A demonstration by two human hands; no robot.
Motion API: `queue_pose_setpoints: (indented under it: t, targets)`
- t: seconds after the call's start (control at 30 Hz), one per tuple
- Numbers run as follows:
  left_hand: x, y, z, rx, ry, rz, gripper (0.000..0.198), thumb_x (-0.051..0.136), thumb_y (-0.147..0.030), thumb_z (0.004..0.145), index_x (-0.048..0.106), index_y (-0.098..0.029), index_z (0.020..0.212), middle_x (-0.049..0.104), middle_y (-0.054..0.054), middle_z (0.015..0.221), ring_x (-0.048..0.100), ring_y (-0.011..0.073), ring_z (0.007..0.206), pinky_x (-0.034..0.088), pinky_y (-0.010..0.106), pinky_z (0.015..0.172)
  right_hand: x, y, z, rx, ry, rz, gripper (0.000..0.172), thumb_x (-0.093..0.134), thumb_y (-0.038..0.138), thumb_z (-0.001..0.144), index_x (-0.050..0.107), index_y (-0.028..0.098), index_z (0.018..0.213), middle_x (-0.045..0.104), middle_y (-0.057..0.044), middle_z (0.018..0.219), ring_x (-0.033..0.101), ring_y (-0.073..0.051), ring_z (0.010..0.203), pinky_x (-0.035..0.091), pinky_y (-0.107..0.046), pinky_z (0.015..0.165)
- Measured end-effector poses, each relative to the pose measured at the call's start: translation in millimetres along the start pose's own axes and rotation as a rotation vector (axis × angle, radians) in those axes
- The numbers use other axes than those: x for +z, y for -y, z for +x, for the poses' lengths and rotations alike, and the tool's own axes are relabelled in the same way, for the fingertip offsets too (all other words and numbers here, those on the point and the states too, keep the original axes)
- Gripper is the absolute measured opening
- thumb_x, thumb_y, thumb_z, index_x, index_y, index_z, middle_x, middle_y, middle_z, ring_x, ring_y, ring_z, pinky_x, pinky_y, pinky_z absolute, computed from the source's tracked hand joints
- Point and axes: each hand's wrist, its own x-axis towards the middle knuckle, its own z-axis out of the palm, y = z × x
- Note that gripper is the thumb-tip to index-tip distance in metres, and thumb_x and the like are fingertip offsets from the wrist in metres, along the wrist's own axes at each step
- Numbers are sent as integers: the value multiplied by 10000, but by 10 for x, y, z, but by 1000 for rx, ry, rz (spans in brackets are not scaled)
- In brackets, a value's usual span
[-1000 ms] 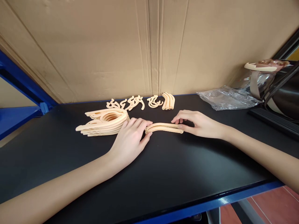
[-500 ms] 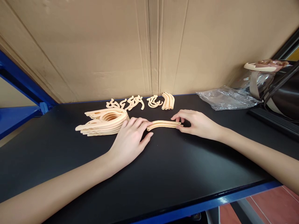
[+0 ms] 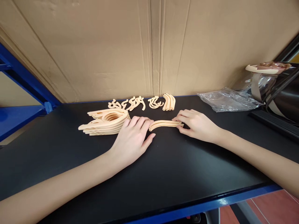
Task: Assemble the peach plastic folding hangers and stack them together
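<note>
Two slim beige curved bars (image 3: 165, 123) lie side by side on the black tabletop (image 3: 163, 168), nearly lengthwise between my hands. My right hand (image 3: 195, 124) has its thumb and fingers closed around their right end. At their left end, the fingertips of my left hand (image 3: 133, 137) touch the bars from the far side, while its thumb stands apart. Just left of that hand is a neat stack of flat beige looped pieces (image 3: 105, 123), partly covered by the hand.
Behind lie small beige hook-shaped pieces (image 3: 136, 102), curled pieces (image 3: 154, 102) and a bundle of curved bars (image 3: 168, 102). A clear plastic bag (image 3: 230, 99) rests at the back right beside a black frame (image 3: 273, 124). Cardboard (image 3: 105, 46) stands along the back edge.
My right thumb and fingers have closed in on the right end of the bars. The two bars sit closer together. My left hand stays at the left end.
</note>
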Motion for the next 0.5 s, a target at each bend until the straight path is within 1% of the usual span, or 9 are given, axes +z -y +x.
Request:
queue_pose_setpoints:
  t: [0.1,0.17,0.23,0.27,0.3,0.33,0.4,0.43,0.5]
  targets:
    - [-206,44,133,-34,48,-23,368,373,-349,981,573,-131,1200,632,87,1148,537,253,1047,412,393,907,-5,7,1,23,5,32,227,480,217,900,652,187,1046,638,-36,923,582,-171,791,418,-319,765]
    - [-360,154,318,-60,90,1,377,355,-365,973,604,-153,1162,640,78,1127,537,256,1069,414,382,918,-13,14,6,37,11,51,231,476,224,905,651,190,1053,636,-31,925,576,-167,780,423,-319,774]
    - [-481,316,565,-152,183,80,361,368,-392,951,657,-203,1055,677,50,981,572,258,966,432,378,861,-23,21,10,50,18,65,230,475,236,910,650,188,1053,634,-30,928,572,-167,778,427,-323,778]
    - [-520,403,699,-212,229,111,375,374,-420,940,671,-211,1032,682,53,940,584,263,942,436,373,840,-28,24,11,56,23,73,230,475,243,913,648,186,1053,633,-31,930,571,-167,779,428,-326,780]
    - [-539,487,831,-299,290,122,399,388,-461,921,677,-216,1046,683,64,940,596,270,928,444,363,810,-34,25,10,61,28,82,230,476,250,915,647,185,1054,632,-31,932,572,-167,780,430,-328,781]
    - [-540,563,956,-377,368,111,438,389,-502,905,676,-213,1067,686,75,954,613,266,884,453,346,764,-39,26,8,65,33,91,229,477,256,918,646,185,1055,632,-31,936,573,-167,782,432,-330,782]
    - [-482,676,1170,-459,548,103,511,392,-560,876,686,-185,1059,695,104,959,634,251,804,453,319,710,-47,23,3,70,42,108,228,481,261,921,643,185,1063,631,-30,945,579,-166,791,435,-333,786]
    - [-429,715,1256,-477,584,114,533,413,-578,856,699,-160,1024,701,124,916,638,258,776,451,318,696,-49,20,1,68,45,113,228,483,263,922,641,185,1068,630,-29,949,581,-165,796,436,-334,788]
    - [-288,770,1387,-506,614,135,559,457,-603,816,712,-128,967,700,148,811,642,276,750,447,323,683,-49,12,-3,61,49,119,229,484,266,926,638,183,1075,630,-30,958,583,-165,807,437,-336,792]
